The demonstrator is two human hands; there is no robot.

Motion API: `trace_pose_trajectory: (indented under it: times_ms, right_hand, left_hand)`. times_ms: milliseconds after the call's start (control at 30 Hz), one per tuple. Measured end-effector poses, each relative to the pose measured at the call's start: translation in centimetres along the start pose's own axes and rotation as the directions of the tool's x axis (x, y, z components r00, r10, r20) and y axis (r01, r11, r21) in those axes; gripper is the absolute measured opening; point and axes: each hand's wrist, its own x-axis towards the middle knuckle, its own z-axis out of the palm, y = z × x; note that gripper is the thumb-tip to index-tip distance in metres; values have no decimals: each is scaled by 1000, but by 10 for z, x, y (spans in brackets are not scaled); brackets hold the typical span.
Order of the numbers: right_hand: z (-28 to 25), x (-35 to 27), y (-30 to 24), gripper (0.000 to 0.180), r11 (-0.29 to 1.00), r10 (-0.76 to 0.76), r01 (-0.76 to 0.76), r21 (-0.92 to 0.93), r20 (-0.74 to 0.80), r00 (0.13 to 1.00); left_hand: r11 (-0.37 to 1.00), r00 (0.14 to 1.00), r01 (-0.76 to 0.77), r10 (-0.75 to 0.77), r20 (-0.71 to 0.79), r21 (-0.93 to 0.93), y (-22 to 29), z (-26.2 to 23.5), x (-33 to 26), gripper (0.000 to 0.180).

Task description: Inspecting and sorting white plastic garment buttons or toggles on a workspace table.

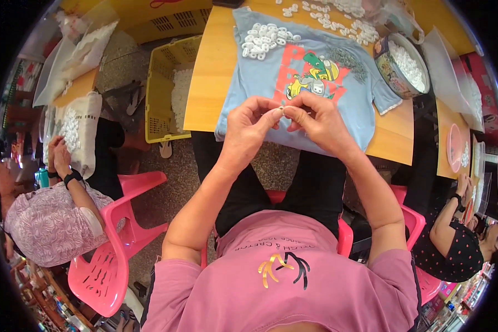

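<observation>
My left hand (250, 126) and my right hand (322, 123) meet over the near edge of a light blue T-shirt (248, 91) spread on the table. Thumbs and forefingers of both pinch together at one spot. Between the fingertips a tiny pale piece just shows; its kind is too small to make out. Beyond my hands, a heap of small white oval plastic parts (263, 41) lies on the shirt's far left. Small grey metal pieces (348, 62) are piled at its far right, beside a printed cartoon figure.
A round tin (390, 72) of white parts stands at the table's right. More white parts (346, 25) lie scattered at the far edge. Left of the wooden table (205, 83) is a yellow crate (156, 105). People work on both sides, near a pink chair (113, 249).
</observation>
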Motion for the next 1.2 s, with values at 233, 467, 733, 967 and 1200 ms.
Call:
trace_pose_trajectory:
  times_ms: [233, 467, 733, 967, 1200]
  right_hand:
    - [-31, 95, -2, 21, 908, -218, 154, -388, -125, 968]
    - [-37, 140, 16, 22, 528, -415, 219, -821, -24, 909]
    - [-44, 133, 26, 23, 636, -436, 215, -741, -115, 893]
    - [-34, 146, 25, 25, 550, -419, 113, -827, -157, 894]
    - [-36, 130, 18, 24, 806, -319, 190, -560, -140, 938]
  left_hand:
    - [989, 987, -49, 27, -157, -138, 6, -26, 5, 15]
    - [984, 986, -57, 29, -162, -168, 5, -28, 5, 15]
    - [986, 988, -56, 33, -148, -154, 4, -24, 7, 16]
    - [983, 993, -69, 51, -110, -170, 5, -13, 4, 15]
    - [984, 992, -72, 54, -111, -162, 9, -10, -2, 15]
